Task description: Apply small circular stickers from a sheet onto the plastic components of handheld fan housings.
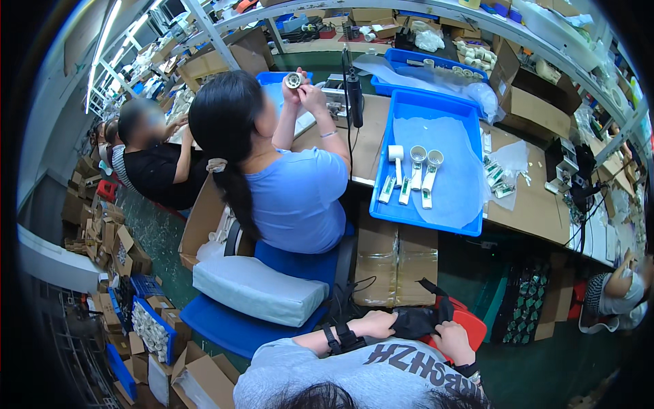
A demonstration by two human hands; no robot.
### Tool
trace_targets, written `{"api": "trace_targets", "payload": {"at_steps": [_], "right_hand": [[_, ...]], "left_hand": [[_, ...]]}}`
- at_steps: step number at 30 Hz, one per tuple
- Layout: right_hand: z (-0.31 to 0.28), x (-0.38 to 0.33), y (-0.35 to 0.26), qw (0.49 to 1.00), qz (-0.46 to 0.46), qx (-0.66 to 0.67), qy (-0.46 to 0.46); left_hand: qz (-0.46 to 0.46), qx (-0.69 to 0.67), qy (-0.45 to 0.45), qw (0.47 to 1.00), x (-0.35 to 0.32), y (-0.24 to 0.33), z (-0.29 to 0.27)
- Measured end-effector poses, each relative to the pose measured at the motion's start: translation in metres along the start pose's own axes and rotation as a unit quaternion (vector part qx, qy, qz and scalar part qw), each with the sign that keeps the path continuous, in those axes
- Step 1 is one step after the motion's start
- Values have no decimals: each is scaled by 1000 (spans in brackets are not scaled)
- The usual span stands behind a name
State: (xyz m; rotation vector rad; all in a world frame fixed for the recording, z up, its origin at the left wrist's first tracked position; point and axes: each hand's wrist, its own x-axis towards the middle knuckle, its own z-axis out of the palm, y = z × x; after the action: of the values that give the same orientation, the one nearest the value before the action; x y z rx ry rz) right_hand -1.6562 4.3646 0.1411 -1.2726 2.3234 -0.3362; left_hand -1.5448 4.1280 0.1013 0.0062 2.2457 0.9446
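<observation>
The black strap [417, 320] lies crosswise, long axis left to right; both ends are pinched. The left hand [378, 324] and right hand [453, 341] curl inward, each grip pressed on it.

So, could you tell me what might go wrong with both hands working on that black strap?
1. The left hand and right hand grip the black strap close to the body; a loose end could snag on the red stool.
2. The seated person's blue chair stands very close ahead, leaving little elbow room.
</observation>
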Motion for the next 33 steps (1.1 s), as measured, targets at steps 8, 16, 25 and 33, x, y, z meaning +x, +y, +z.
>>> {"api": "trace_targets", "payload": {"at_steps": [8,16,25,33], "right_hand": [[4,-6,1,1000,8,11,-3],[4,-6,5,1000,15,10,-2],[2,-2,6,1000,13,6,-9],[6,-1,9,1000,4,1,5]], "left_hand": [[14,6,16,1000,0,2,4],[19,8,12,1000,2,4,3],[10,10,24,1000,4,6,1],[2,16,11,1000,-2,12,-7]]}}
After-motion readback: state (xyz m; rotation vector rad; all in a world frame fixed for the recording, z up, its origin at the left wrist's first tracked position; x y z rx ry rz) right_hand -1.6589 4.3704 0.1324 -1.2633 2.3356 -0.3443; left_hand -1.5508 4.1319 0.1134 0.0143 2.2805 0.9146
